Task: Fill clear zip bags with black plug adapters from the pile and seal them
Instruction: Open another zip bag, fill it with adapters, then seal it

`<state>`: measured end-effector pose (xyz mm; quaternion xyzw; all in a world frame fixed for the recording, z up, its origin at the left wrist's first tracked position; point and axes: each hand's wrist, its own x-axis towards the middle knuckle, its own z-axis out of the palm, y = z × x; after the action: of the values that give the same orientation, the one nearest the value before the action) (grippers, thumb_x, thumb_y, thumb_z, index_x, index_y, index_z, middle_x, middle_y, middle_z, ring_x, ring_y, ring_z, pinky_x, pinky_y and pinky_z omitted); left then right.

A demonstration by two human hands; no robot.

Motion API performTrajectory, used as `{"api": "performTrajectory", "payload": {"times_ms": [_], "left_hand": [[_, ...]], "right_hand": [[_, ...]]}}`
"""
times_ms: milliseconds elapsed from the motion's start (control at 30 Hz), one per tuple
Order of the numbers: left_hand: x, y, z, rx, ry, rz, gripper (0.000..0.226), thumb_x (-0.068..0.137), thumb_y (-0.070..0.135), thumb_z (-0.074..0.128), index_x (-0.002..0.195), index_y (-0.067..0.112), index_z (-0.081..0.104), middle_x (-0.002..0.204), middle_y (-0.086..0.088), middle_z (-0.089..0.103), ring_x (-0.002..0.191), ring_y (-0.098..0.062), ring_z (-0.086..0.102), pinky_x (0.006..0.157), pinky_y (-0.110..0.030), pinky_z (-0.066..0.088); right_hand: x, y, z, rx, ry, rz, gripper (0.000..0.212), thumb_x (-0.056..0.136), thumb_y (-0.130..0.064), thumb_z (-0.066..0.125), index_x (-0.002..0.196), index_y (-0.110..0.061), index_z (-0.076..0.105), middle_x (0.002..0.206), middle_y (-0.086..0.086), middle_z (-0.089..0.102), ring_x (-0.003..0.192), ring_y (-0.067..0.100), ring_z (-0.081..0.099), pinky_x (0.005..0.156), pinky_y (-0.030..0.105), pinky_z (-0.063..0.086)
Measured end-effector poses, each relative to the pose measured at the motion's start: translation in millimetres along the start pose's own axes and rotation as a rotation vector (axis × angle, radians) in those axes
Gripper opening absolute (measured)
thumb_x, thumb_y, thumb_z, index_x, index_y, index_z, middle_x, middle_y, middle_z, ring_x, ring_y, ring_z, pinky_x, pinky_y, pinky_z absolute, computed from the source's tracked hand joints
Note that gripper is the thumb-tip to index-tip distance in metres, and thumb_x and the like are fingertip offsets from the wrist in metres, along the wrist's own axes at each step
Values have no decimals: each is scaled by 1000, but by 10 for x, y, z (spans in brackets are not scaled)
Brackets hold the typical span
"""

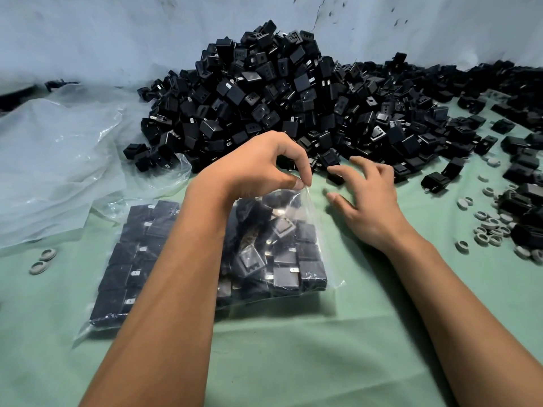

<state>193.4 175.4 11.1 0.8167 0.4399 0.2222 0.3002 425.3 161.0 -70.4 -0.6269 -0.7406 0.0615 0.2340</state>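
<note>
Your left hand [258, 165] pinches the zip bag's [305, 259] mouth just before the adapter pile [264, 92]; your right hand [367, 201], fingers spread, holds nothing.

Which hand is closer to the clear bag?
Left. The left hand pinches the clear bag at its top edge; the right hand hovers open beside it, apart.

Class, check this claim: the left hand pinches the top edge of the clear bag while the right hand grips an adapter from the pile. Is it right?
Not quite. The head view shows the right hand open, fingers spread, holding nothing, near the pile. The left hand does pinch the clear bag.
</note>
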Motion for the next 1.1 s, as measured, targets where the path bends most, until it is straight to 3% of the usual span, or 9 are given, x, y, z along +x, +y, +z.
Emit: {"api": "performTrajectory", "payload": {"times_ms": [100, 200, 267, 333, 533, 667, 733, 867, 1100], "left_hand": [[-7, 10, 4, -1, -5, -1, 14, 84, 15, 83, 84, 28, 79, 116, 7, 62, 107, -43, 64, 93, -55, 53], [-9, 2, -6, 2, -5, -1, 14, 84, 15, 83, 85, 28, 79, 117, 7, 62, 108, -45, 64, 94, -56, 53], [-10, 1, -8, 0, -5, -2, 15, 84, 15, 83, 85, 29, 79, 117, 7, 62, 108, -45, 63, 95, -56, 52], [-8, -4, -7, 0, -4, -5, 14, 83, 16, 83, 85, 29, 79, 117, 7, 62, 109, -44, 64, 96, -55, 52], [-6, 5, -18, 8, -5, -1, 13, 84, 16, 83, 86, 29, 79, 118, 6, 62, 109, -40, 64, 95, -54, 52], [-3, 8, -26, 25, -6, 8, 12, 84, 16, 83, 88, 27, 79, 116, 4, 63, 109, -35, 64, 95, -53, 51], [1, 3, -23, 34, -2, 8, 12, 84, 16, 82, 88, 27, 79, 117, 2, 63, 110, -33, 63, 96, -53, 51], [3, -5, -22, 29, -2, 4, 14, 83, 16, 83, 87, 29, 79, 117, 4, 63, 111, -27, 63, 96, -51, 51], [17, -13, -8, 34, 1, 7, 15, 82, 16, 82, 86, 30, 79, 114, 8, 63, 109, -27, 64, 94, -51, 52]], "right_hand": [[28, -9, 63, -47, -92, 4, 40, 101, -40, 61, 141, -36, 58, 160, 5, 36, 146, 32, 25, 117, 53, 27], [21, -41, 16, 109, 38, -67, 14, 91, -24, 77, 104, -23, 70, 120, 2, 60, 114, 28, 55, 99, 44, 46], [-2, -58, -24, 174, 103, -71, 23, 84, -18, 83, 86, -17, 60, 95, 0, 62, 90, 25, 60, 81, 41, 51], [-31, -77, -66, 277, 107, -67, 34, 79, -16, 88, 81, -16, 53, 87, 2, 67, 82, 25, 62, 76, 43, 54], [-131, -173, -238, 898, -86, -189, 41, 69, -8, 93, 97, -8, 63, 100, 10, 74, 95, 35, 71, 82, 41, 60], [-154, -279, -255, 847, -163, -252, 43, 67, -16, 94, 97, -9, 64, 94, -1, 75, 84, 17, 64, 67, 25, 45], [-170, -325, -214, 861, -222, -251, 44, 68, -8, 96, 98, -7, 64, 90, -2, 72, 78, 12, 59, 65, 27, 44], [-175, -328, -225, 990, -253, -226, 42, 71, 3, 89, 102, 3, 60, 96, 21, 71, 84, 25, 69, 81, 38, 58], [-210, -403, -221, 1087, -252, -164, 33, 73, -3, 83, 95, 1, 59, 100, 24, 74, 90, 35, 76, 85, 43, 63]]}}
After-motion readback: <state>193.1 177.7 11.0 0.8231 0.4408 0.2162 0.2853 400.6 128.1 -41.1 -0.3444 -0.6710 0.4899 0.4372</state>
